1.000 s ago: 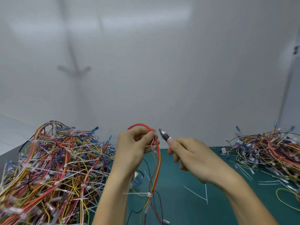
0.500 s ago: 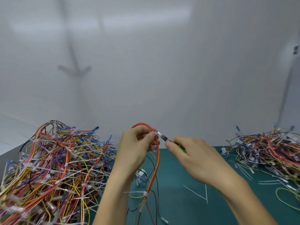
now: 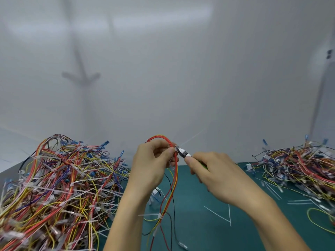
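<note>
My left hand [image 3: 152, 165] holds up a bundle of red, orange and yellow wires [image 3: 171, 189], looped over my fingers and pinched near a white cable tie at the top. The bundle hangs down to the green mat, bound lower by another white tie [image 3: 159, 216]. My right hand [image 3: 215, 173] grips small cutters [image 3: 183, 153] with a green handle. Their black jaws touch the tie at the top of the bundle, whose thin tail [image 3: 192, 138] sticks up to the right.
A large heap of tied coloured wire harnesses [image 3: 54, 192] fills the left of the green mat [image 3: 199, 232]. A second heap [image 3: 304, 165] lies at the right. Cut white tie tails [image 3: 223, 214] lie scattered on the mat. A white wall stands behind.
My right hand has brought the cutters leftward from apart to the tie at the top of the bundle. My left hand has stayed nearly still.
</note>
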### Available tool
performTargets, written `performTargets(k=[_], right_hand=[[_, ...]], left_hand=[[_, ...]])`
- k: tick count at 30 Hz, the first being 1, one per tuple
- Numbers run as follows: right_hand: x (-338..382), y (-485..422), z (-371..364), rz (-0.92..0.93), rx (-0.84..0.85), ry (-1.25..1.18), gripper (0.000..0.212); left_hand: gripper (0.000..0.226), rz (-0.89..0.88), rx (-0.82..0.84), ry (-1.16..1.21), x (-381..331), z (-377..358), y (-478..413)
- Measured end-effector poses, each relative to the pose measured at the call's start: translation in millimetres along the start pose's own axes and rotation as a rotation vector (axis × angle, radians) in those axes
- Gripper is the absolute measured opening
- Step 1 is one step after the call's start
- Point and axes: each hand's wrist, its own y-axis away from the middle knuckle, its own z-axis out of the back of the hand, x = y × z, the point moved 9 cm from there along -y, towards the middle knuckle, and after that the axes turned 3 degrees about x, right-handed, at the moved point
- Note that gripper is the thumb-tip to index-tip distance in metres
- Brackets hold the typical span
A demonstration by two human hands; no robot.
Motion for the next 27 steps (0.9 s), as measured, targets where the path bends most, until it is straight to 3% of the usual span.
performTargets(k=[27], right_hand=[[-1.6, 0.7, 2.8, -0.023, 0.03, -0.082, 0.051]], left_hand=[[0.015, -0.051, 0.001, -0.036, -3.3, -1.8, -1.5]])
